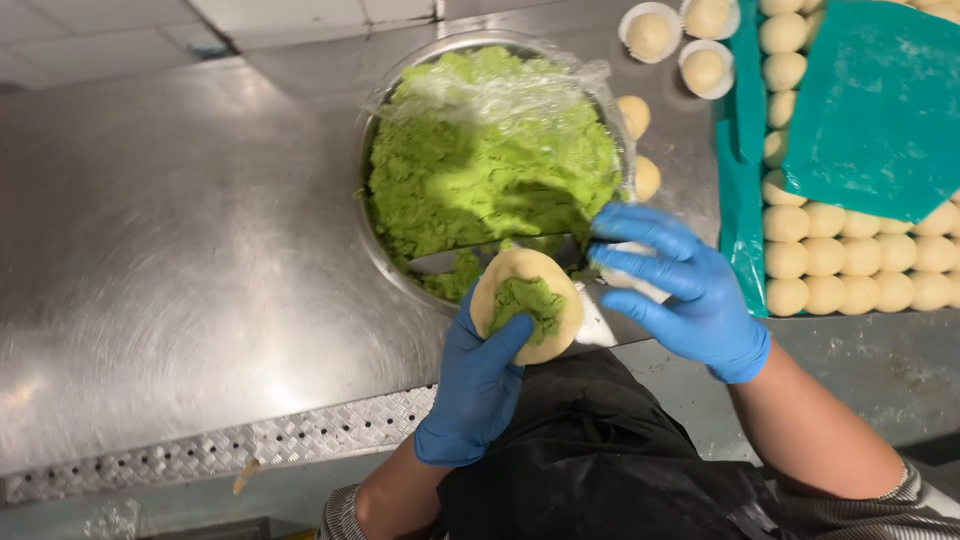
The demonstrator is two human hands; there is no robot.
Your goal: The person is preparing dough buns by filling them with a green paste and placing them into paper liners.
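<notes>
My left hand (478,385), in a blue glove, cups a flat round of pale dough (555,275) with a lump of green paste (528,303) in its middle. My right hand (680,285), also gloved in blue, grips the white handle of a flat metal blade (500,255) that reaches into a steel bowl (368,235) heaped with the same green filling (480,170). The dough round sits just over the bowl's near rim, touching the blade's edge. Clear plastic film (480,90) is peeled back over the bowl's far side.
A tray at the right holds rows of pale dough balls (850,260), partly under teal plastic sheet (875,110). Three dough balls in white paper cups (650,35) sit at the back. Two loose balls (640,140) lie beside the bowl. The steel counter (170,270) has a ribbed front edge.
</notes>
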